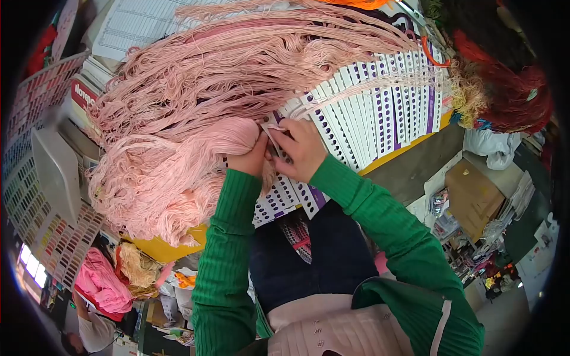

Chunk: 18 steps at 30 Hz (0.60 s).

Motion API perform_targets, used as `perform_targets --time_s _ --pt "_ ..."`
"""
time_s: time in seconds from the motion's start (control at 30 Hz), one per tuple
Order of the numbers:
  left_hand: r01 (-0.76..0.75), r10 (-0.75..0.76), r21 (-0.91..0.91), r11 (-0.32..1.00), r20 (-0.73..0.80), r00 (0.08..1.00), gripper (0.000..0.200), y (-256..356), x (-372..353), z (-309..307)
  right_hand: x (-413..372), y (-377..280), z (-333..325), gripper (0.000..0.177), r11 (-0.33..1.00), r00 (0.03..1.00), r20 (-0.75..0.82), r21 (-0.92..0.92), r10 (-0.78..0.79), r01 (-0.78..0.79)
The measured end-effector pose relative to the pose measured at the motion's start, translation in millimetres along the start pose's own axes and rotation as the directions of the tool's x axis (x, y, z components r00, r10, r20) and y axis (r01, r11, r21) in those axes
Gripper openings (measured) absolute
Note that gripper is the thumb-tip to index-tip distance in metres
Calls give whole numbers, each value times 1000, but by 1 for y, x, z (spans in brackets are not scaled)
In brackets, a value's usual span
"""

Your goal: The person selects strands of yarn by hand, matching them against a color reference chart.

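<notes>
While my left hand (pixel 252 155) closes round pink thread (pixel 234 135) above the counter (pixel 161 248), my right hand (pixel 301 149) curls at a punched card (pixel 274 137); whether it pinches anything, I cannot tell.

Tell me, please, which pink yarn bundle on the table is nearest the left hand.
The pale pink bundle, touching the left hand, its end gathered into a smooth, rounded bulge; the duskier pink strands beyond it lie spread out long.
</notes>
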<state>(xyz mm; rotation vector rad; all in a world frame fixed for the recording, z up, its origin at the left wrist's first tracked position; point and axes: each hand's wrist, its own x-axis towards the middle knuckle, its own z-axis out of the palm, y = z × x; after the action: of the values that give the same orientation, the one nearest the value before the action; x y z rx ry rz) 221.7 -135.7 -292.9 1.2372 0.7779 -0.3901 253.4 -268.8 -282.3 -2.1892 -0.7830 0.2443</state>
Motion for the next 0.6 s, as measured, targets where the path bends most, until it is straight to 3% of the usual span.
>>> perform_targets --time_s 0.1,0.13,0.23,0.3,0.33,0.4,0.47,0.53,0.57,0.6 --pt "-55 53 -43 998 -48 997 10 -4 -1 10 5 12 3 39 978 997 -56 206 52 -39" --pt "-44 34 -72 996 -141 989 11 -2 -4 17 5 10 3 39 977 997 -56 207 54 -42" --pt "-7 8 4 1000 -153 988 11 -3 -3 14 7 6 1 38 974 989 -55 192 136 -123" --pt "40 -44 -46 998 -107 993 10 3 -9 -7 8 5 1 36 972 986 -50 184 159 -147" --pt "119 -148 -270 956 -88 985 14 7 -15 -13 8 4 2 32 972 986 -49 180 161 -150" --pt "382 -221 -569 728 333 917 19 23 -27 -38 8 7 0 30 973 989 -41 190 144 -134" --pt "383 -167 -602 701 383 908 23 23 -30 -47 9 8 0 21 978 992 -61 186 112 -99" --pt "432 -99 -458 777 588 802 27 29 -19 -40 7 12 1 19 946 986 -48 294 157 -137" --pt "412 -193 -394 822 487 852 27 28 -14 -26 5 14 1 19 903 979 -29 393 201 -173" --pt "318 -254 -125 940 367 895 24 25 -8 -13 7 12 3 19 832 961 -66 518 270 -198"
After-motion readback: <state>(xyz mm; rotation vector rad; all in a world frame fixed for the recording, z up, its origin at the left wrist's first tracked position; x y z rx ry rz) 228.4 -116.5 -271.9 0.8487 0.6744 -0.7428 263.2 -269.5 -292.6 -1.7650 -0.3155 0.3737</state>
